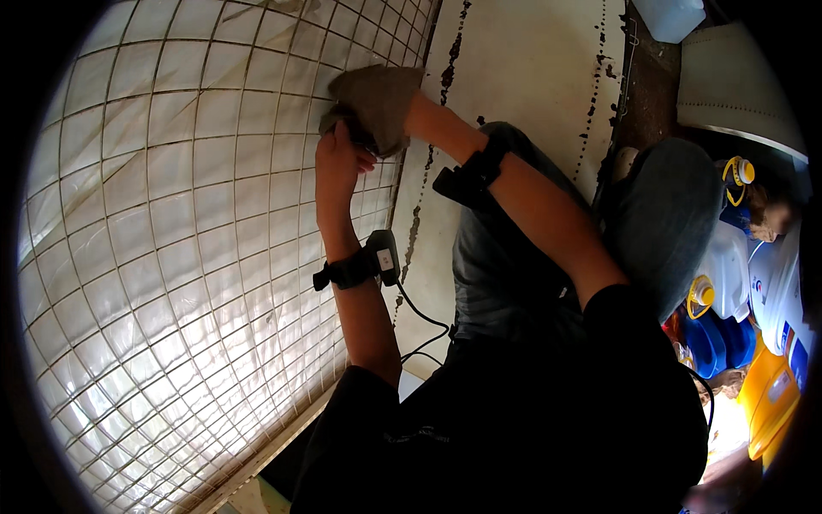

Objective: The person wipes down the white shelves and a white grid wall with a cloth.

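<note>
A grey-brown cloth (381, 98) is bunched against a wire mesh panel (231, 141) backed with translucent plastic sheeting. My right hand (417, 117) reaches into the cloth from the right and holds it; its fingers are hidden in the folds. Below the cloth's lower left edge, my left hand (341, 163) has its fingers curled and pinches the edge of the fabric. A dark fold or gap shows between the two hands. Each forearm wears a black strap; the left one carries a small device (385, 257) with a cable.
A pale board with rusty, chipped seams (522, 51) runs beside the mesh, under my bent knees (672, 206). To the right stand yellow-capped jugs (728, 274), blue containers (719, 341) and a yellow container (771, 390). A translucent container (672, 17) sits at the far right.
</note>
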Demonstrator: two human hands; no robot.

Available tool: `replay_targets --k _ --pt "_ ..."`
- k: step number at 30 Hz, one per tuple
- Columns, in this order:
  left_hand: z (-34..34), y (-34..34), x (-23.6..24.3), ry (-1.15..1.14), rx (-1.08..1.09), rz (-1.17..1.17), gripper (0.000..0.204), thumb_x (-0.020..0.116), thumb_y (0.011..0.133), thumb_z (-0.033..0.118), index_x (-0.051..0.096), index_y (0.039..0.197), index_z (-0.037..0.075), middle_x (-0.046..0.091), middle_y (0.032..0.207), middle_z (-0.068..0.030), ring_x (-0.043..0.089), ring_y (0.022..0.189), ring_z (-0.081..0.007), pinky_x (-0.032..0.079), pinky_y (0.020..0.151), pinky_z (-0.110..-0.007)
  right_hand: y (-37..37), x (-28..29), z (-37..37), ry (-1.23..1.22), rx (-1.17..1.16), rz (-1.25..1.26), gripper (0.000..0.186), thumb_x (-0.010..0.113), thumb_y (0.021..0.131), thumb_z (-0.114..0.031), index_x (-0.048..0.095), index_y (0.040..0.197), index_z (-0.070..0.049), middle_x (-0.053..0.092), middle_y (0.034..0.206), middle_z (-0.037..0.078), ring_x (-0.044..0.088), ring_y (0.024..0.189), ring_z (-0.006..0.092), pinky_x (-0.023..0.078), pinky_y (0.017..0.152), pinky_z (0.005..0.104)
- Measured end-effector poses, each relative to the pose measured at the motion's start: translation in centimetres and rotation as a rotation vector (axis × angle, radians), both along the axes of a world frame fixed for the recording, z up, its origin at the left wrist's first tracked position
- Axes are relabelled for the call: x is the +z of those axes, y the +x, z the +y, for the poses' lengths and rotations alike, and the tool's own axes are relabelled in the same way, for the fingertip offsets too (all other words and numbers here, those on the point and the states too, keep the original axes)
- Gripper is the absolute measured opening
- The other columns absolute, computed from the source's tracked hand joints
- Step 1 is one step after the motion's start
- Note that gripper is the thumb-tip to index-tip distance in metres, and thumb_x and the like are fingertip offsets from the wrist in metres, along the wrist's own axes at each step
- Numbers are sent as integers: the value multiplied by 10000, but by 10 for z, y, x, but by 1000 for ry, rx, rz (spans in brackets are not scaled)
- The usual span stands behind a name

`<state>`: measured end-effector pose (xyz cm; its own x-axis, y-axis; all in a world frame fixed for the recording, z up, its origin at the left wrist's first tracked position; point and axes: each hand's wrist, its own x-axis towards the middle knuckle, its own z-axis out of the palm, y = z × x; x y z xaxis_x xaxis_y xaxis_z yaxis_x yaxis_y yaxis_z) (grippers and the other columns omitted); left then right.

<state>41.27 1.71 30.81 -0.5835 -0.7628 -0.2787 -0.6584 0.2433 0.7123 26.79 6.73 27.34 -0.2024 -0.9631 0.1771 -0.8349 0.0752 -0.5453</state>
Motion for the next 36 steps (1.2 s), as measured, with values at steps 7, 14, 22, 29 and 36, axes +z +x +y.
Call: replay_targets --k 7,14,22,29,36 --pt "5 2 -13 281 140 374 400 405 972 314 530 1029 -61 601 878 -136 645 721 -233 517 648 -303 1 -2 4 -213 146 -96 393 707 631 -180 584 1002 -141 657 939 47 636 813 258 514 641 399" --pt "-6 8 -25 267 61 638 374 372 983 310 494 1204 34 552 1139 -72 530 1021 -175 417 880 -335 19 38 21 -31 42 -10 239 629 719 -146 621 941 -57 666 965 95 642 813 254 508 643 382" --pt "2 8 -31 17 70 344 504 275 1003 394 454 1266 2 518 1247 -102 473 1151 -223 348 977 -328 43 17 9 162 4 -239 351 449 935 -239 530 1240 -87 496 1311 87 469 1180 234 406 957 362" --pt "14 9 -4 244 58 607 730 298 940 612 279 1426 67 356 1419 -89 345 1301 -228 271 1073 -362 75 -2 -9 -258 -232 -77 234 515 872 -216 638 995 -59 648 1053 79 628 933 216 505 767 346" --pt "7 14 -38 288 134 595 751 284 937 622 261 1428 55 320 1445 -91 325 1313 -236 275 1071 -368 78 -28 -18 -174 -248 245 240 509 877 -218 649 1003 -68 659 1037 79 641 927 228 510 755 349"
